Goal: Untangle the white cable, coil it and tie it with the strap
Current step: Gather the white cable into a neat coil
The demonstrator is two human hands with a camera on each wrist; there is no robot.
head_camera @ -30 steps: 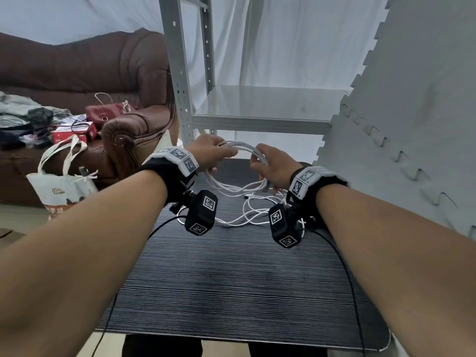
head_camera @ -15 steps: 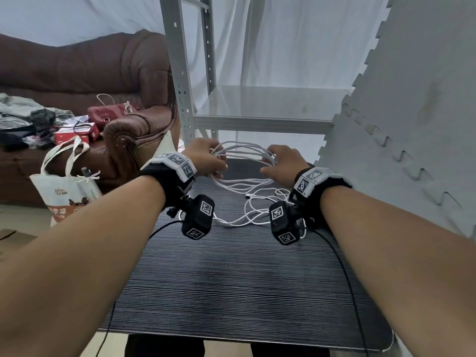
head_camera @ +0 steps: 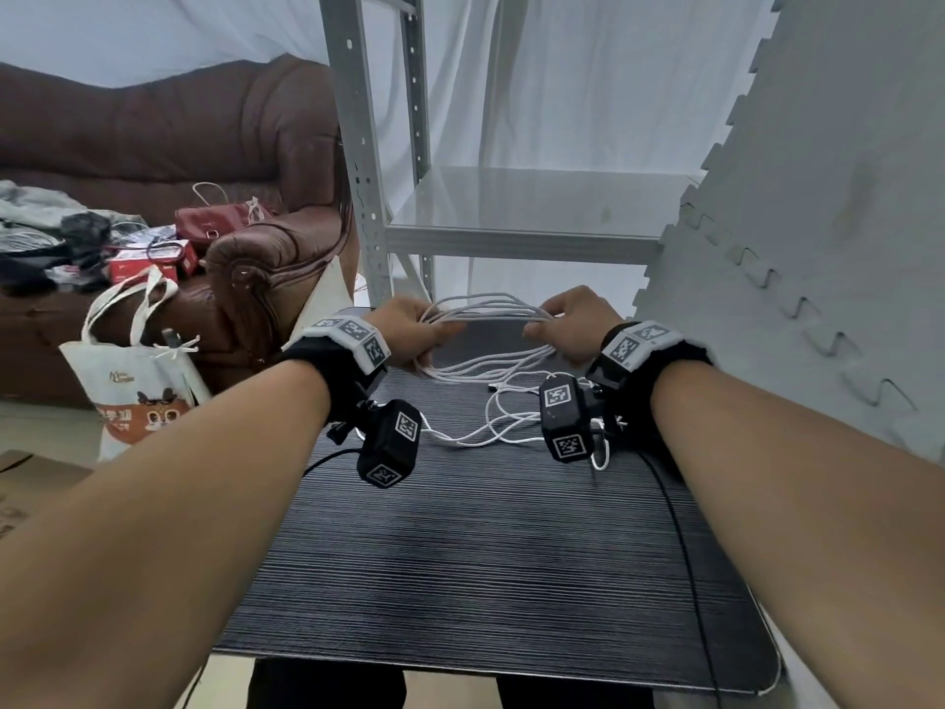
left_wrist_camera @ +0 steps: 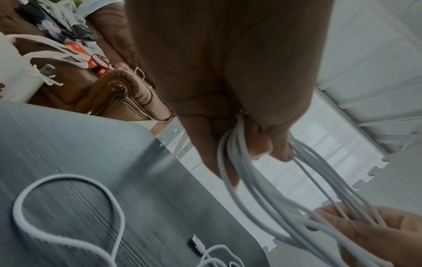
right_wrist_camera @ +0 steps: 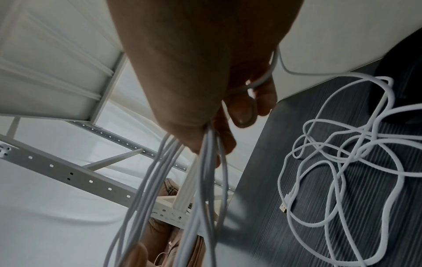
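Observation:
A white cable [head_camera: 491, 313] runs in several loops between my two hands above the far end of the dark table [head_camera: 491, 580]. My left hand [head_camera: 409, 332] grips the left end of the loops [left_wrist_camera: 230, 155], fingers curled round them. My right hand [head_camera: 572, 324] grips the right end [right_wrist_camera: 210, 150] and pinches a single strand. The rest of the cable [head_camera: 511, 417] lies loosely tangled on the table [right_wrist_camera: 342, 162], with a USB plug [left_wrist_camera: 197, 242] [right_wrist_camera: 284, 208] at its end. No strap is visible.
A grey metal shelf rack [head_camera: 511, 232] stands just beyond the table. A grey foam mat [head_camera: 818, 248] leans at the right. To the left are a brown sofa [head_camera: 266, 258] with clutter and a white tote bag [head_camera: 138, 386].
My hands have moved apart, stretching the gathered loops into a longer, flatter bundle between them. The tangled part on the table has barely shifted.

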